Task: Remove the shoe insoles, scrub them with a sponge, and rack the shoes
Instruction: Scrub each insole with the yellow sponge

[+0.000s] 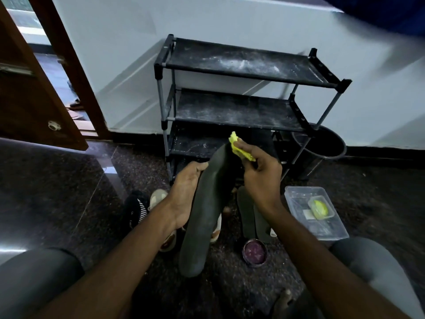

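Observation:
My left hand [185,194] holds a long dark insole [204,215] from behind, toe end up and heel end low near the floor. My right hand [261,178] grips a yellow sponge [240,147] and presses it against the insole's upper tip. Two more dark insoles [248,215] lie on the floor under my right wrist. Shoes [158,199] sit on the floor behind my left forearm, mostly hidden. The black three-tier shoe rack [241,65] stands against the wall just beyond my hands, its shelves dusty and bare.
A clear plastic tub [331,229] with a yellow-green item inside sits at the right. A small round tin [254,250] lies near the insoles. A black bin [322,143] stands right of the rack. A wooden door [34,88] is open at the left. My knees frame the bottom corners.

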